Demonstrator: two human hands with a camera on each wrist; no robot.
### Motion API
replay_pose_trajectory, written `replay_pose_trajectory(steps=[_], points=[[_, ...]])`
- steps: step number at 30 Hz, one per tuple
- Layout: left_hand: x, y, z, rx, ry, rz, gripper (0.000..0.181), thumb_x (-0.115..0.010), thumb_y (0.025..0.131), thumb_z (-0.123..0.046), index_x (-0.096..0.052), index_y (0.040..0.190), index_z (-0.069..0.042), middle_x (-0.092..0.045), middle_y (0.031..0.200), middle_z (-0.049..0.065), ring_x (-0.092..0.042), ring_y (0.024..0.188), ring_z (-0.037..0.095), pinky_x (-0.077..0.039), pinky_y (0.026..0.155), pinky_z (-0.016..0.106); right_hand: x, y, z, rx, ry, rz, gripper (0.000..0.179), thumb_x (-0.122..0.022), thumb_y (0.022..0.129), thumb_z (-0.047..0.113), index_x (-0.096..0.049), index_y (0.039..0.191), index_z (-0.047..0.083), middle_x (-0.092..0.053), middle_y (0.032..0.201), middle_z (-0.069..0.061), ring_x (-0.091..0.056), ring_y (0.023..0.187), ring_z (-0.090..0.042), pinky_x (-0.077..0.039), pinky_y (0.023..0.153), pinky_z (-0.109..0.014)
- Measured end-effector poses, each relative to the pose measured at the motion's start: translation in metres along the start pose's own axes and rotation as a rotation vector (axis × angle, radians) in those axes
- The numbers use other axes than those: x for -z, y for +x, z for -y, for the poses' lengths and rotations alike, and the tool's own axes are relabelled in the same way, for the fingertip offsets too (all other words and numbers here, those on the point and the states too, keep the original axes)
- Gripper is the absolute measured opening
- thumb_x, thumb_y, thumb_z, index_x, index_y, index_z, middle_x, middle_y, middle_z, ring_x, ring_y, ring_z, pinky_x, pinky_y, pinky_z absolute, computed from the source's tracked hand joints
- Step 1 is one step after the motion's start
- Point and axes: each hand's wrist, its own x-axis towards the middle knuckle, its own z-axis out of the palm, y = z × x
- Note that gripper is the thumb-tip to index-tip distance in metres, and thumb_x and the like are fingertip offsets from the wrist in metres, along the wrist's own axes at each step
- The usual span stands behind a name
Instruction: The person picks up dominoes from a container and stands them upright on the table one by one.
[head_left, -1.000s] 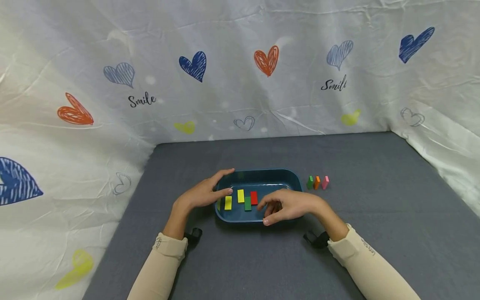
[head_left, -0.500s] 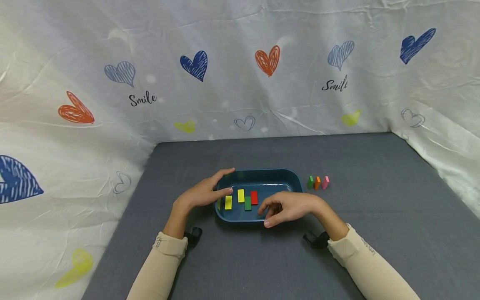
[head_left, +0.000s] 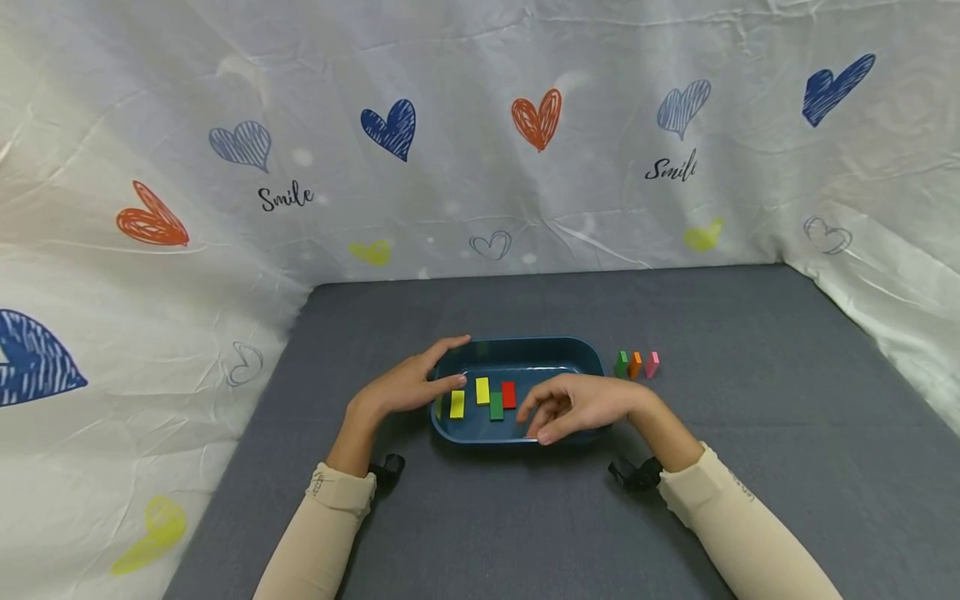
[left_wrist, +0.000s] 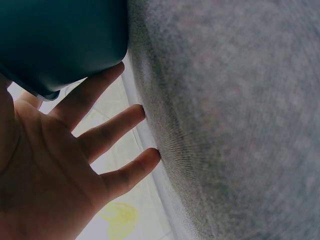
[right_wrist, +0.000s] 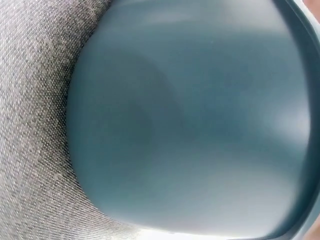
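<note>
A dark teal tray lies on the grey cloth in the head view. My left hand rests at its left end, thumb over the rim. In the left wrist view the left hand's fingers are spread and straight, one touching the tray's outer wall. My right hand bends over the tray's right part, fingertips low inside near the front rim; whether they pinch anything is hidden. Flat in the tray lie a yellow block, another yellow block, a green block and a red block.
Right of the tray stand a green block, an orange block and a pink block, upright in a row. A white curtain with printed hearts hangs behind the grey cloth. The right wrist view holds mostly tray wall.
My right hand has shifted slightly, its thumb moving a little to the right and up. My left hand and the blocks stay in place.
</note>
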Motion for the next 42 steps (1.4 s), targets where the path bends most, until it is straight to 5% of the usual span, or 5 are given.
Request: replay_pose_trajectory(steps=[4, 10, 26, 36, 42], points=[[0.001, 0.000, -0.002, -0.009, 0.002, -0.001, 0.070, -0.062, 0.101, -0.045, -0.024, 0.159, -0.043, -0.032, 0.166, 0.004, -0.040, 0.148, 0.035, -0.036, 0.115, 0.064, 0.002, 0.000, -0.002, 0.025, 0.063, 0.009, 0.047, -0.071, 0.096, 0.012, -0.055, 0.133, -0.011, -0.069, 0.122, -0.028, -0.072, 0.106, -0.031, -0.059, 0.090, -0.029], [0.001, 0.000, -0.002, -0.009, 0.003, 0.000, 0.070, -0.061, 0.101, -0.048, -0.023, 0.160, -0.043, -0.031, 0.167, 0.005, -0.039, 0.148, 0.036, -0.035, 0.115, 0.065, 0.004, 0.000, -0.003, 0.052, 0.135, 0.016, 0.047, -0.070, 0.096, 0.006, -0.051, 0.134, -0.015, -0.068, 0.121, -0.030, -0.072, 0.098, -0.015, -0.059, 0.088, -0.028], [0.000, 0.002, -0.003, 0.004, 0.001, -0.001, 0.070, -0.062, 0.101, -0.044, -0.024, 0.159, -0.042, -0.030, 0.167, 0.003, -0.039, 0.148, 0.035, -0.036, 0.115, 0.065, 0.004, 0.002, -0.004, 0.022, 0.149, 0.009, 0.041, -0.070, 0.095, 0.003, -0.057, 0.130, -0.013, -0.074, 0.113, -0.010, -0.070, 0.093, -0.010, -0.059, 0.085, -0.026], [0.000, 0.002, 0.000, 0.004, 0.004, -0.001, 0.069, -0.062, 0.100, -0.047, -0.025, 0.159, -0.045, -0.030, 0.167, 0.002, -0.038, 0.149, 0.034, -0.036, 0.116, 0.064, 0.005, -0.008, 0.000, 0.187, 0.040, -0.012, 0.034, -0.067, 0.097, 0.003, -0.062, 0.126, -0.013, -0.061, 0.112, -0.038, -0.062, 0.087, -0.014, -0.057, 0.079, -0.025], [0.001, 0.000, 0.001, -0.011, 0.008, 0.002, 0.071, -0.061, 0.099, -0.052, -0.023, 0.159, -0.044, -0.028, 0.168, 0.003, -0.038, 0.149, 0.036, -0.036, 0.115, 0.064, 0.012, -0.027, 0.004, 0.224, 0.066, -0.139, 0.030, -0.067, 0.096, 0.002, -0.063, 0.124, -0.009, -0.068, 0.118, -0.013, -0.064, 0.092, -0.028, -0.059, 0.083, -0.032]])
